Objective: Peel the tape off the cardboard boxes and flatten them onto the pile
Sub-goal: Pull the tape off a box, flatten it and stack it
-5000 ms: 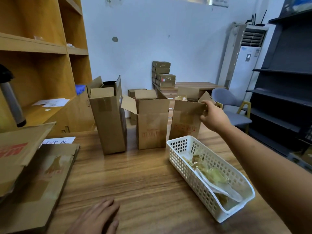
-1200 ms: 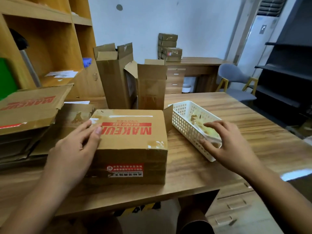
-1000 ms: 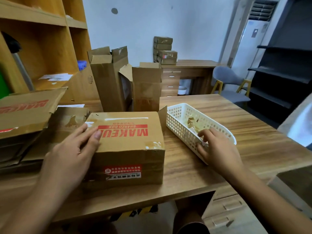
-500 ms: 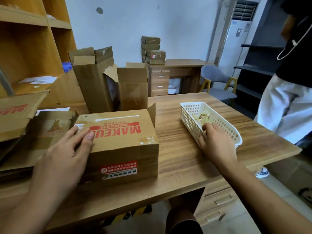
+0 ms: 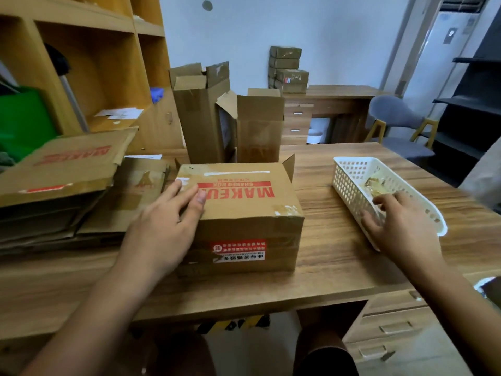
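A brown cardboard box (image 5: 244, 210) with red MAKEUP print stands near the table's front edge, taped along its front face. My left hand (image 5: 165, 226) rests flat on its left top corner, fingers straight. My right hand (image 5: 398, 226) lies over the near end of a white plastic basket (image 5: 349, 180), fingers spread on its rim and over the crumpled tape (image 5: 375, 185) inside; I cannot tell whether it pinches any tape. Left of the box lies the pile of flattened boxes (image 5: 62, 172). Two open upright boxes (image 5: 203, 123) (image 5: 260, 126) stand behind.
A wooden shelf unit (image 5: 81, 63) rises at the left with a green object (image 5: 21, 123) in it. Small stacked boxes (image 5: 288, 69) sit on a far desk, with a grey chair (image 5: 398, 123) beside it. A person's pale clothing (image 5: 485, 180) shows at the right edge.
Over five seconds the MAKEUP box came from the back of the table to the front. In the last second my right hand stayed at the basket and my left stayed on the box.
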{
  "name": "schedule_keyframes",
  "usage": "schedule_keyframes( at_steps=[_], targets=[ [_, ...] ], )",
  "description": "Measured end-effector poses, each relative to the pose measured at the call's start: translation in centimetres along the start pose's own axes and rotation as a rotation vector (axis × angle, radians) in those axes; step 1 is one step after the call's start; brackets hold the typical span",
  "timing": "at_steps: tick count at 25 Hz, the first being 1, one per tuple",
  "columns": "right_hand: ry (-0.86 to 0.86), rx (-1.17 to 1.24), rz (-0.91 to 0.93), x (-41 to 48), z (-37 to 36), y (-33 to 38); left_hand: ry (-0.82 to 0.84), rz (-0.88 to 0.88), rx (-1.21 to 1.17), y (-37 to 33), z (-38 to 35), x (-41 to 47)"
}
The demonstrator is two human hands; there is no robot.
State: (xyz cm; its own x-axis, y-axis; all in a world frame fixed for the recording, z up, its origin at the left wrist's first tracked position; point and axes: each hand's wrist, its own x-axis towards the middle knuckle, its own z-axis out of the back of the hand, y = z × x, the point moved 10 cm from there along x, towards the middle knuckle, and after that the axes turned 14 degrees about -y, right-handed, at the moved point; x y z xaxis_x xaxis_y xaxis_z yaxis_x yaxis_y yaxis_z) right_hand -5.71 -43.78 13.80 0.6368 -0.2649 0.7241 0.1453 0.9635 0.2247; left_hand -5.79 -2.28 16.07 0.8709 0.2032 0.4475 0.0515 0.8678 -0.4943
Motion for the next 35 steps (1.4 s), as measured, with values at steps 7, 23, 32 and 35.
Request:
schedule_keyframes(
  at_steps=[7, 23, 32, 35],
  targets=[
    [-0.058, 0.246, 0.041, -0.2, 3.2, 3.7, 0.089, -0.051, -0.040, 0.4, 0.3, 1.0],
    [0.469, 1.271, -0.359, -9.2, -2.3, 11.3, 0.439, -0.471, 0.066, -7.8, -3.8, 0.5],
    [0.418, 1.323, -0.458, -9.5, -4.5, 10.1, 0.410, -0.567, 0.039, -7.3, -3.5, 0.8],
    [0.408, 1.320, -0.470, -9.8, -4.8, 10.0, 0.425, -0.553, 0.040, -7.1, -3.6, 1.0]
  ],
)
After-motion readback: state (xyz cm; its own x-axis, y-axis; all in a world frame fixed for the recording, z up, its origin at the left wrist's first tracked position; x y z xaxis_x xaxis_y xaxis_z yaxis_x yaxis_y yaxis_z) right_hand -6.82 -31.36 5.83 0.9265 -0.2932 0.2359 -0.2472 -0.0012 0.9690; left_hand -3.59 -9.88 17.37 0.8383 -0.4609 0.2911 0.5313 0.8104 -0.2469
